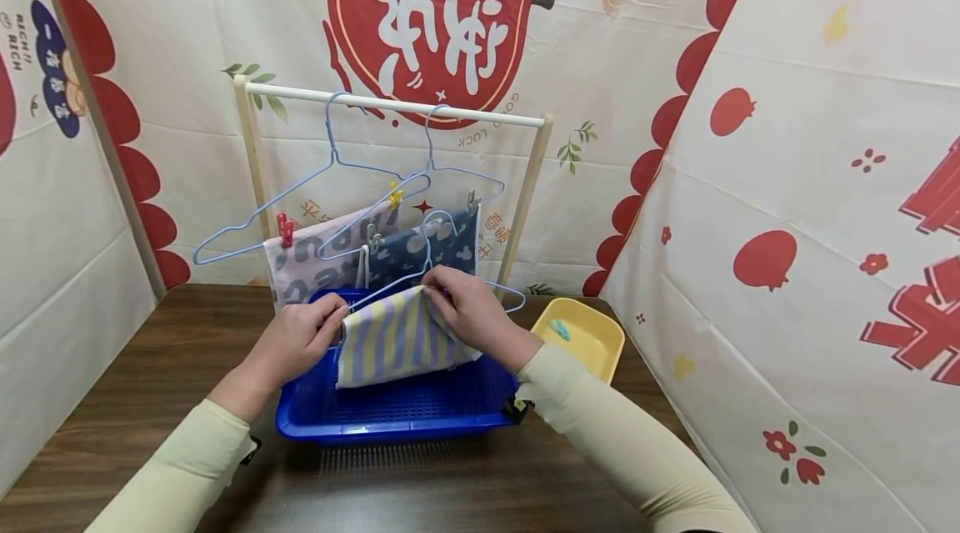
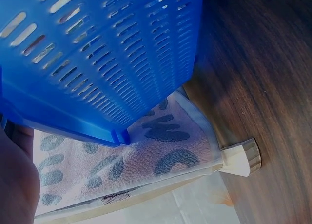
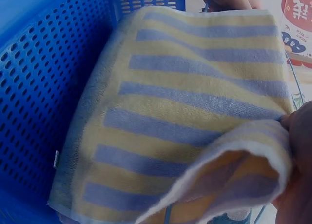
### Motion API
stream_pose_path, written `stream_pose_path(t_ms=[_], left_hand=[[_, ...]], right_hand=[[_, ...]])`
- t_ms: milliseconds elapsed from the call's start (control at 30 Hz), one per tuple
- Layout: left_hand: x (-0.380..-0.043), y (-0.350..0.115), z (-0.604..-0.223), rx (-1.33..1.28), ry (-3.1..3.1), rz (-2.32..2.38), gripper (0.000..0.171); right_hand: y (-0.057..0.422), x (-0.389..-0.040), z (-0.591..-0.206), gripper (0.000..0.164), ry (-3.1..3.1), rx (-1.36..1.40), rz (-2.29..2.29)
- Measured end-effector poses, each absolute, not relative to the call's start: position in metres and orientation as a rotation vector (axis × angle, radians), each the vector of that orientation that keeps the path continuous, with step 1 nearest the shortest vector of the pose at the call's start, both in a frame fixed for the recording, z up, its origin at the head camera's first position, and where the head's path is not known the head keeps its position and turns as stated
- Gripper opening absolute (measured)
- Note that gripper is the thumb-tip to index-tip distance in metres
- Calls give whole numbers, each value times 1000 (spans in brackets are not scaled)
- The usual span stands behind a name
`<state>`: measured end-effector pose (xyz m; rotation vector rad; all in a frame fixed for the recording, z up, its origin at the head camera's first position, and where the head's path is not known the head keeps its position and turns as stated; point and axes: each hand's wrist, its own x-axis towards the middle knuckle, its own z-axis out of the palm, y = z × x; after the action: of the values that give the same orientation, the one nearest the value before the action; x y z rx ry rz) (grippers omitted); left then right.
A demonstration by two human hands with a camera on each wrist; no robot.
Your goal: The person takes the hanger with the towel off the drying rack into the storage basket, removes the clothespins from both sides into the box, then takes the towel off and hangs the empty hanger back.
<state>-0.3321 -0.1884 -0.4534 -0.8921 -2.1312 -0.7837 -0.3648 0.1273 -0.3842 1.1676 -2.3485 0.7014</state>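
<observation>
A yellow-and-purple striped towel [image 1: 401,337] lies draped over a blue wire clothes hanger [image 1: 390,286], above a blue plastic basket [image 1: 390,434]. My left hand [image 1: 296,341] grips the hanger's left end together with the towel's upper corner. With thumb and fingers, my right hand [image 1: 471,309] pinches the towel's top edge near the hanger's middle. The right wrist view shows the towel's edge [image 3: 253,148] curling into a loop beside the right hand [image 3: 300,160]. In the left wrist view the basket's slotted side [image 2: 122,53] fills much of the picture, and the left hand's fingertips are hidden.
Behind the basket stands a rack with a white rail [image 1: 397,105]. From it, two blue hangers carry a pink towel [image 1: 315,258] with red and yellow clips, and a dark blue towel [image 1: 405,253] with grey clips. A yellow tray [image 1: 617,341] at right holds a teal clip [image 1: 559,329].
</observation>
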Motion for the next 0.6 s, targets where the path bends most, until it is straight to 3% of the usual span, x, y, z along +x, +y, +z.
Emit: stream_pose_path(t_ms=[600], left_hand=[[-334,-190,-454,-903,-2161,-815,12]], right_hand=[[128,-364,-374,4,-2316,1049,961]])
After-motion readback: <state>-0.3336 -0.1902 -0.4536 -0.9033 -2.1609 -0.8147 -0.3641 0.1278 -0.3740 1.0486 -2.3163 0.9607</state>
